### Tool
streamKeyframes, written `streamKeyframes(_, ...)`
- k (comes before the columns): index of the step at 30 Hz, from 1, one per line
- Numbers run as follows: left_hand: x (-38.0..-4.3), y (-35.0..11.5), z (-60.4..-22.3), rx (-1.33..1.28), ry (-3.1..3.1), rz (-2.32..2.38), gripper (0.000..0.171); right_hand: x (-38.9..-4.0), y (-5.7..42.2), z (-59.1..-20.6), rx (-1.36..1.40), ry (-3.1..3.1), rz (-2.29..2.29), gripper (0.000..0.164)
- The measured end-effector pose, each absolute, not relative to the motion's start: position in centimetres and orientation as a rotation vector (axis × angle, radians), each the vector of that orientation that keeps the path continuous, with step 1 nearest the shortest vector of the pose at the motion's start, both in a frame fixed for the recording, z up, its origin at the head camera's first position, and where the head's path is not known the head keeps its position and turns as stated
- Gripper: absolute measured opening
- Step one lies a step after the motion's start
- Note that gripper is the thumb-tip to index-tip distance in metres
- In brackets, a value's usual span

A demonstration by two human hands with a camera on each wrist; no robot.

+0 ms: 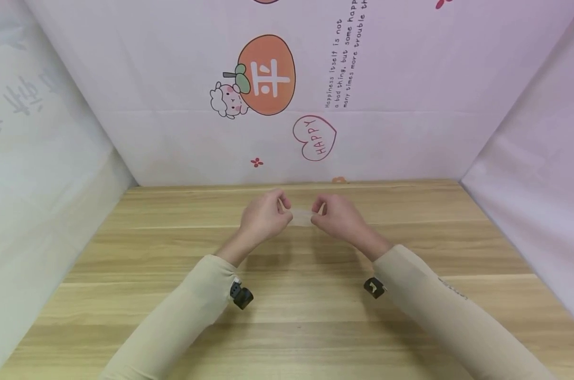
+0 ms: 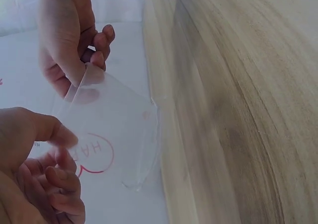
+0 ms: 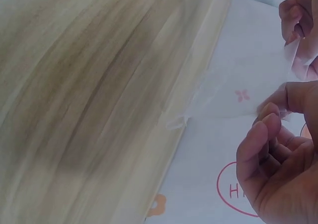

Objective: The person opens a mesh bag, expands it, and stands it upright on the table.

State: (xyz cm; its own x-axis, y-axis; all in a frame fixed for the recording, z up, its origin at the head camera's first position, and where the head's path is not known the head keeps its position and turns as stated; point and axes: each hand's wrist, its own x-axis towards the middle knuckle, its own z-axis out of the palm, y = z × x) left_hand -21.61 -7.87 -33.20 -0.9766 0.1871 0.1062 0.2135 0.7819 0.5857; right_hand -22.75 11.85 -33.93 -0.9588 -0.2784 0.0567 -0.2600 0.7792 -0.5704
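A small clear plastic bag [image 1: 302, 217] is stretched between my two hands above the wooden table. Its left end is pinched between the thumb and fingers of my left hand [image 1: 266, 215]. My right hand [image 1: 338, 216] pinches the opposite end in the same way. From the left wrist view, the see-through film [image 2: 124, 114] hangs down from the fingers, and a printed red heart shows through it. Seen from the right wrist, the film [image 3: 218, 85] has a crinkled lower edge. I cannot tell whether the bag's mouth is parted.
Below the hands lies the wood-grain table [image 1: 306, 338]. A white printed backdrop [image 1: 401, 105] rises at its far edge, with white cloth walls at left [image 1: 44, 158] and right [image 1: 538, 158]. A small black device [image 1: 241, 294] sits on the left sleeve, another [image 1: 374, 287] on the right.
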Motion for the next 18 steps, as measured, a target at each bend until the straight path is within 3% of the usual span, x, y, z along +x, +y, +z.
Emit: streamKeyframes(18,-22.6,-7.8,-33.9,-0.309,-2.954,-0.770,0.011,-22.7,11.9,-34.0,-0.488,2.946,-0.907,0.013)
